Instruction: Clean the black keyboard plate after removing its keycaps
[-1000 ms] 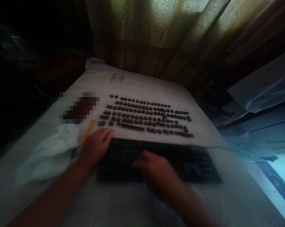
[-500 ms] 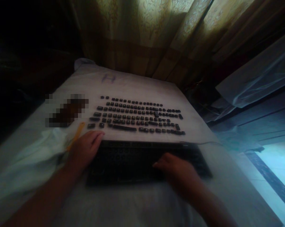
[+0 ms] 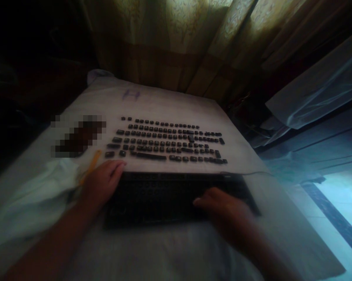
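A black keyboard base (image 3: 164, 197) lies on a white cloth-covered table (image 3: 170, 253) in dim light. Its removed keycaps (image 3: 167, 140) are laid out in rows on the cloth just beyond it. My left hand (image 3: 101, 183) rests at the keyboard's far-left corner, fingers together and lying flat along its top edge. My right hand (image 3: 225, 212) sits on the right half of the keyboard with fingers curled down onto it; what is under the fingers is hidden.
A yellow tool (image 3: 91, 166) lies beside my left hand, next to crumpled white plastic (image 3: 32, 199). A thin cable (image 3: 252, 173) runs off the keyboard's right end. Curtains (image 3: 193, 43) hang behind the table. The table edge drops off at the right.
My right hand has moved from the middle of the keyboard to its right half. My left hand stays at the left corner. The view has shifted slightly.
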Demonstrator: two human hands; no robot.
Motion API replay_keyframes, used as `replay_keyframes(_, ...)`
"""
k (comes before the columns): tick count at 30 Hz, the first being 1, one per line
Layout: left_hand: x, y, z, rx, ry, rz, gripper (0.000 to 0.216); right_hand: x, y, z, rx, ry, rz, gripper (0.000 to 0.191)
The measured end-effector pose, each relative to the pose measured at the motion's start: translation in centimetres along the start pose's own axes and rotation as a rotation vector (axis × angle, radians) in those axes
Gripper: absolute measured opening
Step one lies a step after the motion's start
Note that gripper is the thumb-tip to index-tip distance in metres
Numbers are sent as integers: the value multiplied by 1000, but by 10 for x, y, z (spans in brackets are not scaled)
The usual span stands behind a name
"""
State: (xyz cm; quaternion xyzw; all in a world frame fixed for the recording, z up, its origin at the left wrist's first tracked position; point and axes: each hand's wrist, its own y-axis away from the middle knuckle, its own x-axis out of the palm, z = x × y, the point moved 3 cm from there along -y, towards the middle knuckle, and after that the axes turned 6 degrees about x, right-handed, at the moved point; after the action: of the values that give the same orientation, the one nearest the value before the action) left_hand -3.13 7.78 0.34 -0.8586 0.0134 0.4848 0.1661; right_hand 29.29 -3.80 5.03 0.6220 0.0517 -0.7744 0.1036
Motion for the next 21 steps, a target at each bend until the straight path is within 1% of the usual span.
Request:
replay_keyframes(1, 0, 0, 0, -1, -2, 2, 40, 1, -3, 13, -13, -41, 5, 45)
replay_keyframes(3, 0, 0, -1, 0, -3, 3, 41, 4, -12, 42, -49, -105, 11, 41)
replay_keyframes(4, 0, 0, -1, 1, -3, 5, 41, 8, -17, 57, -77, -127, 40, 38)
replay_keyframes(7, 1, 0, -1, 9, 5, 7, 41, 17, -32, 97, -148, -119, 51, 25)
replay_keyframes(9, 1, 0, -2, 11, 12, 8, 42, 23, -41, 117, -198, -101, 70, 18)
replay_keyframes(11, 2, 1, -2, 10, 19, 8, 42, 28, -48, 130, -242, -58, 99, 14)
replay_keyframes(14, 2, 1, -2, 9, 24, 10, 43, 33, -54, 139, -285, 28, 147, 11)
replay_keyframes(16, 2, 1, -2, 8, 24, 8, 43, 33, -54, 138, -290, 66, 174, 11)
replay_keyframes(19, 2, 1, -1, 8, 26, 5, 42, 30, -49, 126, -262, 92, 190, 11)
replay_keyframes(21, 2, 1, 0, 10, 27, 6, 41, 28, -43, 113, -235, 85, 173, 12)
